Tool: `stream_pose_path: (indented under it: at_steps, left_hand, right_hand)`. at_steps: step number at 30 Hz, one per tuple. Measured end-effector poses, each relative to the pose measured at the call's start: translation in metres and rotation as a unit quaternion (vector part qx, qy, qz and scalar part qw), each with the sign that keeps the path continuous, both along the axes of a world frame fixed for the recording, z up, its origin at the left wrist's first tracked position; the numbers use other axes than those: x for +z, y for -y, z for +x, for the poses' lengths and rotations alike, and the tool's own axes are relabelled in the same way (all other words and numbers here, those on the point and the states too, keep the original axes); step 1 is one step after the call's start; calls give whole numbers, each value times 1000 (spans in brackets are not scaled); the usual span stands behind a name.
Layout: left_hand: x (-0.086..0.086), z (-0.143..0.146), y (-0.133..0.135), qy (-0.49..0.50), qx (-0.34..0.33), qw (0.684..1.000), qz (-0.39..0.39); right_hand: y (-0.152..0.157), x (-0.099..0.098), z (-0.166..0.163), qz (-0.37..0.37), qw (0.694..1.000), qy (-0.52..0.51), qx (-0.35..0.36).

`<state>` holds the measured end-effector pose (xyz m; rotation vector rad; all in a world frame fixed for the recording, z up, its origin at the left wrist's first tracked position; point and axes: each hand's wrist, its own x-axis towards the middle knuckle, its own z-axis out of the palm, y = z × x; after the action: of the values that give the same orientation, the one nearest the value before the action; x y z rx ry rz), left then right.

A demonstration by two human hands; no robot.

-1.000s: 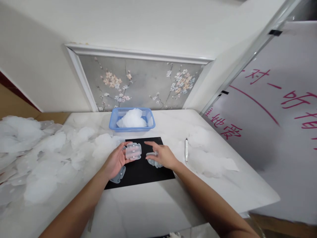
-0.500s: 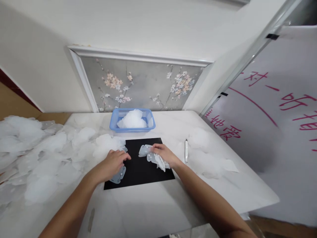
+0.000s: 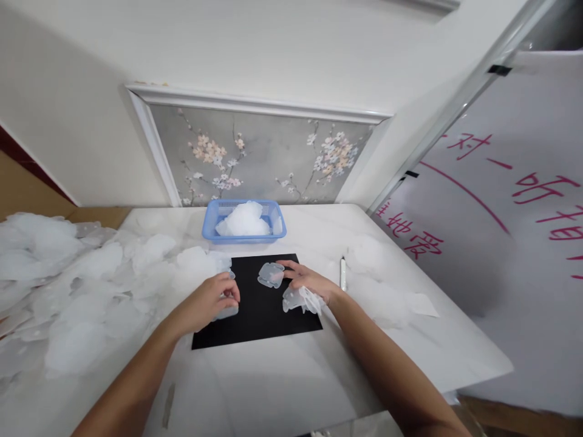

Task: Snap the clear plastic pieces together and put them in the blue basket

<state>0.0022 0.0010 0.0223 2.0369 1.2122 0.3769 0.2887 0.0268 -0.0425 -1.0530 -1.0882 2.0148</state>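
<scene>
My left hand [image 3: 213, 301] is curled, thumb and fingertips together, on a translucent plastic piece [image 3: 226, 312] at the left side of a black mat [image 3: 259, 325]. Most of that piece is hidden beneath the hand. My right hand [image 3: 310, 282] keeps a small bunch of thin translucent plastic pieces [image 3: 298, 299] under its palm. Its forefingers stretch left and touch a single flat piece with notched edges [image 3: 269, 275], which lies over the mat's upper middle. More such pieces overlap the mat's upper left corner.
A large heap of translucent pieces [image 3: 86, 303] covers the table's left side. Behind the mat stands a blue basket [image 3: 243, 238] holding more. To the right lie a white pen-like cutter [image 3: 343, 274] and another pale pile [image 3: 382, 297]. A whiteboard [image 3: 501, 273] leans at the right.
The left fingers have closed on the left piece, which has shifted up and right. My right hand has lowered its bunch, and a single piece now lies apart from it under the fingertips.
</scene>
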Motion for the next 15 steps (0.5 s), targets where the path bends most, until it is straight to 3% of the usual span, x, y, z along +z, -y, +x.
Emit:
stream_pose_path:
  at_steps: [3, 6, 10, 15]
  left_hand:
    - [1, 4, -2, 132, 100, 984, -59]
    - [-4, 9, -2, 237, 167, 948, -131]
    - [-11, 18, 1, 334, 222, 887, -226]
    - [-19, 27, 2, 422, 245, 813, -318]
  right_hand:
    - [-1, -1, 1, 2, 1000, -11, 5]
    - [-1, -2, 1, 2, 1000, -13, 5]
    - [-1, -2, 1, 1, 1000, 0, -2]
    - [-1, -2, 1, 0, 1000, 11, -4]
